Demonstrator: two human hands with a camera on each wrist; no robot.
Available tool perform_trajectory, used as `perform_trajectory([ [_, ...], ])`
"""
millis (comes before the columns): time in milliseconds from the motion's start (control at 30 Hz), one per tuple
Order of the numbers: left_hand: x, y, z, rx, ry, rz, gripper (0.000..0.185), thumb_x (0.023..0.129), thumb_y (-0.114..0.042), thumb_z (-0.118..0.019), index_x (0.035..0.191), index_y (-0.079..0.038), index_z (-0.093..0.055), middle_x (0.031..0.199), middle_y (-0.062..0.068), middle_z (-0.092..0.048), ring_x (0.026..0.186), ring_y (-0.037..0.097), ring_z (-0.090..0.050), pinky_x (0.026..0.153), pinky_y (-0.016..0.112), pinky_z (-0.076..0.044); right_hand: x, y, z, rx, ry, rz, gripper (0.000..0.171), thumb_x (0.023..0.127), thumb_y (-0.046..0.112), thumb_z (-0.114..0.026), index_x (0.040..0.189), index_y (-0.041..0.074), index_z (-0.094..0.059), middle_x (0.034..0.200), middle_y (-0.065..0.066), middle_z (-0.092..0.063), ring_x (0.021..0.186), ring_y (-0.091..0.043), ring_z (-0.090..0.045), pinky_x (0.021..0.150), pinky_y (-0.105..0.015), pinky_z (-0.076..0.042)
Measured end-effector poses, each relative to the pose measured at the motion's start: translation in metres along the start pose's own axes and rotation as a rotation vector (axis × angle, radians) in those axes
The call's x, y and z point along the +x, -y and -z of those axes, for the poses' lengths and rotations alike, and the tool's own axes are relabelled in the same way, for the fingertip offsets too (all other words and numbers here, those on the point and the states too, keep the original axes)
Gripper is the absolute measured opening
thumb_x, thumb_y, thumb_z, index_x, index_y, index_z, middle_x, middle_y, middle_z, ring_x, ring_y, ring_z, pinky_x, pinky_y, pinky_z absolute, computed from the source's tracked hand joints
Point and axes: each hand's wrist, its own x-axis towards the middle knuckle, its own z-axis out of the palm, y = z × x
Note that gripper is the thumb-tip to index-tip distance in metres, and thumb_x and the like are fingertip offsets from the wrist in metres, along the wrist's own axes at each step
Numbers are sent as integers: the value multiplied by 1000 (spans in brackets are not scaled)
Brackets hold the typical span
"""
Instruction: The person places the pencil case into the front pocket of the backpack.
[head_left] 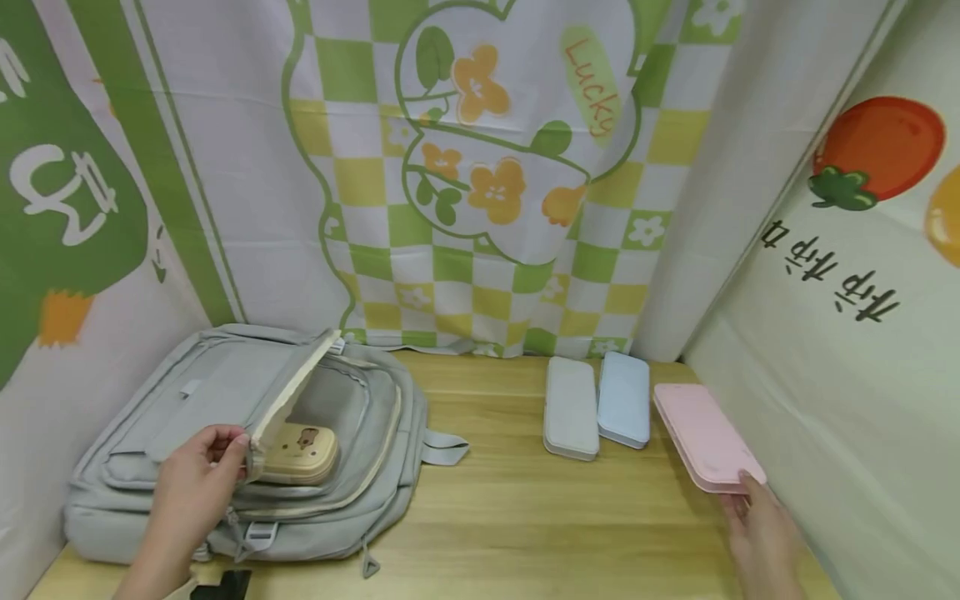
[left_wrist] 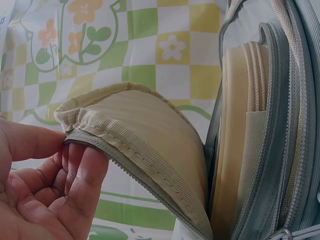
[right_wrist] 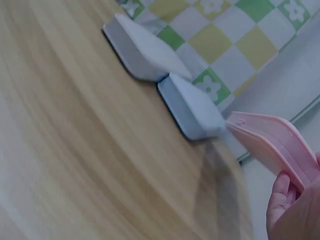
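A grey backpack (head_left: pixel 247 450) is lying flat on the left side of the wooden table (head_left: pixel 495 517), with its front pocket facing up. The left hand (head_left: pixel 197 483) is pinching the edge of the pocket flap (head_left: pixel 288 392) between the thumb and curled fingers (left_wrist: pixel 82 175) and is lifting it, so the pocket is gaping wide and there is room to get inside. A tan case (head_left: pixel 300 454) with a little bear on it is sitting in the open pocket, half under the raised flap, touching the pocket's lining. The left wrist view is showing the flap's beige inside and its zip edge bending over the fingertips. In the middle of the table a grey case (head_left: pixel 570 408) and a blue case (head_left: pixel 624 398) are lying flat, side by side and touching, close to the checked cloth (head_left: pixel 480 167) at the back, well apart from the backpack. On the right, the right hand (head_left: pixel 761 533) is gripping the near end of a pink case (head_left: pixel 705 437) with its fingers (right_wrist: pixel 280 200) curling round the edge. The pink case is tilting up off the table, just beside the blue one, so it looks as if it is being picked up rather than resting.
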Motion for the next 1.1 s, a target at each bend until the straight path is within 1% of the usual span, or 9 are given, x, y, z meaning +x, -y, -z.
perform_trajectory([
  [167, -2, 3, 3, 16, -15, 23, 28, 108, -17, -53, 117, 8, -62, 99, 20, -69, 69, 9, -63, 59, 22, -52, -10, 2, -25, -76, 87, -27, 37, 97, 12, -72, 122, 15, -44, 92, 7, -57, 81, -7, -56, 75, -18, -52],
  [300, -1, 3, 4, 11, -12, 13, 28, 108, -18, -54, 115, 8, -63, 97, 19, -69, 69, 8, -63, 58, 22, -53, -18, 3, -38, 0, 150, -73, 30, 98, 6, -68, 120, 12, -49, 89, 4, -61, 81, -9, -58, 76, -19, -53],
  [400, -1, 3, 4, 13, -14, 9, 29, 108, -19, -53, 115, 7, -63, 96, 18, -69, 67, 7, -63, 58, 22, -52, -22, 5, -52, 41, 204, -109, 5, 99, 3, -65, 101, 8, -63, 86, 1, -64, 79, -11, -61, 76, -20, -55],
  [467, -1, 3, 4, 13, -21, 10, 29, 108, -20, -53, 116, 7, -63, 96, 19, -69, 66, 5, -62, 58, 22, -52, -25, 5, -64, 25, 250, -115, 16, 100, 3, -64, 86, 8, -68, 83, -1, -66, 78, -11, -63, 76, -21, -55],
  [533, -2, 3, 5, 10, -29, 13, 30, 108, -19, -53, 116, 8, -62, 98, 20, -69, 66, 4, -62, 58, 21, -52, -28, 4, -75, -1, 287, -111, 26, 100, 1, -61, 76, 8, -69, 81, -2, -67, 76, -12, -65, 76, -22, -56],
  [667, -2, 3, 3, 1, -34, -3, 29, 107, -17, -54, 115, 9, -63, 98, 21, -68, 67, 1, -59, 58, 20, -53, -36, -2, -89, -72, 342, -83, 26, 100, -1, -60, 76, 7, -68, 79, -2, -67, 74, -12, -66, 75, -22, -57],
  [800, -1, 0, 1, 3, -39, -10, 27, 107, -16, -54, 113, 8, -63, 96, 21, -68, 67, 0, -58, 57, 19, -52, -44, -12, -98, -185, 389, -44, 26, 101, 2, -61, 77, 10, -67, 78, 1, -66, 72, -10, -64, 73, -20, -56],
  [967, -1, -3, -1, 11, -38, -15, 23, 106, -14, -56, 111, 7, -64, 94, 19, -69, 69, 4, -59, 58, 20, -53, -52, -26, -107, -309, 458, -17, 24, 102, 2, -58, 82, 11, -66, 80, 3, -66, 75, -9, -65, 76, -20, -56],
  [1100, 0, -3, 0, 14, -30, -6, 24, 106, -16, -57, 111, 7, -64, 93, 19, -69, 69, 7, -61, 58, 20, -52, -58, -39, -117, -371, 502, -11, 19, 103, 1, -57, 88, 9, -64, 82, 3, -66, 76, -9, -64, 76, -20, -55],
])
